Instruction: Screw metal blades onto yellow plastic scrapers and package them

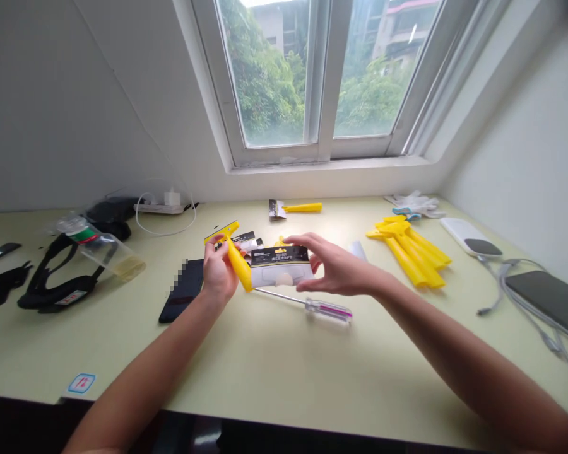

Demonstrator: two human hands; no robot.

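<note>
My left hand (220,270) is closed round a yellow scraper (239,265), its wide head up and to the left, its handle slanting down to the right. My right hand (329,263) grips the right end of a black and white cardboard sleeve (284,266) between thumb and fingers. The sleeve's left edge lies right by the scraper's handle; whether they touch I cannot tell. Behind both, more black and white packaging (246,239) is partly hidden. Just below the sleeve, a screwdriver (329,310) with a clear handle lies on the table.
Several yellow scraper handles (411,252) lie at the right, with white gloves (416,205) behind. A packaged scraper (303,207) is near the window. A dark phone (182,296) lies by my left hand. Further left are a plastic bottle (106,249) and a black strap (57,290). Cables (525,290) run at the right.
</note>
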